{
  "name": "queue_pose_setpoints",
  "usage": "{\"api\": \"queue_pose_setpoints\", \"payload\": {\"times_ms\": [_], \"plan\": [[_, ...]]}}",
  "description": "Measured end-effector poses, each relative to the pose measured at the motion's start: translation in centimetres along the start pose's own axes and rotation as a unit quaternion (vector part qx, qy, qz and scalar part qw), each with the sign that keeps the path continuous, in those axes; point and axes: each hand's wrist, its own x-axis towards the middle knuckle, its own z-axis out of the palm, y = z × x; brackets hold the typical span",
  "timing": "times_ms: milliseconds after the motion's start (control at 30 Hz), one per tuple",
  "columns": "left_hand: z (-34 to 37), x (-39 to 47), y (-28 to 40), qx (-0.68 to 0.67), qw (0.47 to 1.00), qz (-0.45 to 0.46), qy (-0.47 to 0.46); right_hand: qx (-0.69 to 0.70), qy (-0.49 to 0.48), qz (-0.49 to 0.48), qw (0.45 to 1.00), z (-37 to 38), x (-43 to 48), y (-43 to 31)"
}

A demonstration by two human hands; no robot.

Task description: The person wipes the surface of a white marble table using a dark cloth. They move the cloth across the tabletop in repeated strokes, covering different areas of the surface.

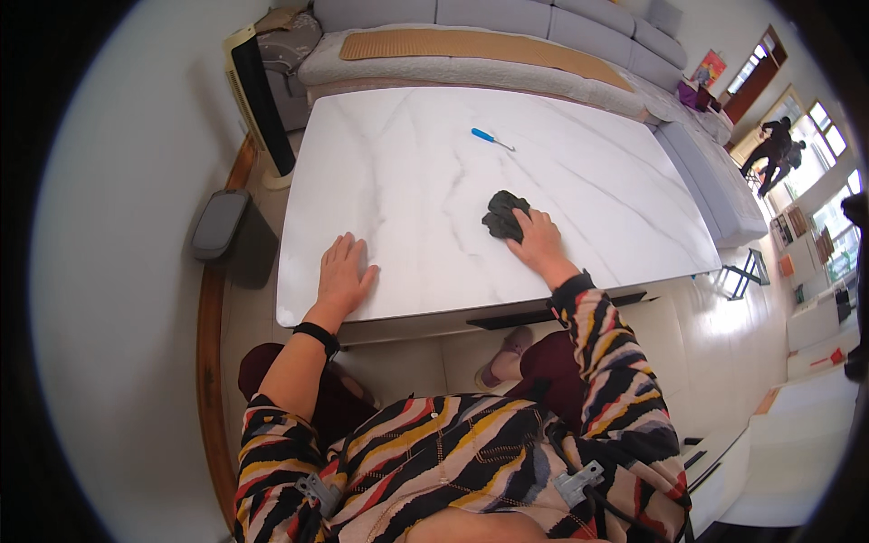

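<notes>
My left hand [343,275] lies palm down near the left front corner of a white marble-patterned table [407,203]. Its fingers are somewhat spread and hold nothing. A crumpled dark cloth [504,214] is under the fingers of my right hand [540,241], which grips its right side against the tabletop. Farther back lies a small tool with a blue handle [483,135] and a thin metal shaft that looks bent at the tip. It touches neither hand.
A grey sofa [495,20] with a tan mat [468,49] runs behind the table. On the left stand a tower fan [261,102] and a lidded bin [234,237]. A folding stool [745,275] is at right; two people [774,149] are in the far background.
</notes>
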Motion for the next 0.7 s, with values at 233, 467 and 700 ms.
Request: {"api": "queue_pose_setpoints", "payload": {"times_ms": [233, 467, 700], "plan": [[1.7, 1.2, -0.5, 0.005, 1.0, 0.01, 0.008, 0.069, -0.019, -0.05, 0.996, 0.5, -0.3, -6.1], [3.8, 3.6, -1.9, 0.017, 1.0, 0.017, -0.015, 0.077, -0.002, -0.118, 0.99, 1.3, -3.4, -3.1], [3.2, 2.2, -2.0, 0.037, 0.998, 0.034, -0.029, -0.026, -0.013, 0.286, 0.958, -0.9, -2.0, 5.2]]}}
